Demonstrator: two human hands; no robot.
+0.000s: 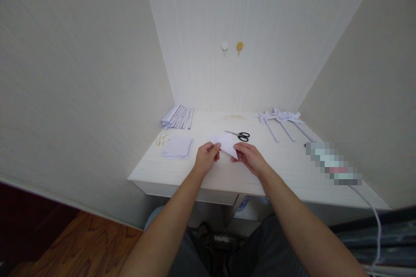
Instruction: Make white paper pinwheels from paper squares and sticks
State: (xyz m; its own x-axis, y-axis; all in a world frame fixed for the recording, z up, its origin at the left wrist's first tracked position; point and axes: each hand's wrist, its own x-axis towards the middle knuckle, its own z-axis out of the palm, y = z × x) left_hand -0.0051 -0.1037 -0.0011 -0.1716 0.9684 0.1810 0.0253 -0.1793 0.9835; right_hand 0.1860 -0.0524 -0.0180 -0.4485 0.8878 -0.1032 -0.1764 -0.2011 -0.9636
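Observation:
A folded sheet of white paper (226,143), roughly triangular, is held just above the desk between both hands. My left hand (208,156) pinches its left corner with the thumb on top. At the right corner my right hand (248,156) grips the paper between thumb and fingers. Just beyond the paper lie scissors (243,136) with black handles, blades pointing left. To the left of my left hand rests a stack of square white paper sheets (177,146).
Rolled paper tubes (178,117) are piled at the back left, near small pale bits (161,140). Three paper pinwheels on sticks (282,123) lie at the back right. A blurred-out device with a white cable (377,216) is on the right of the white desk (208,181).

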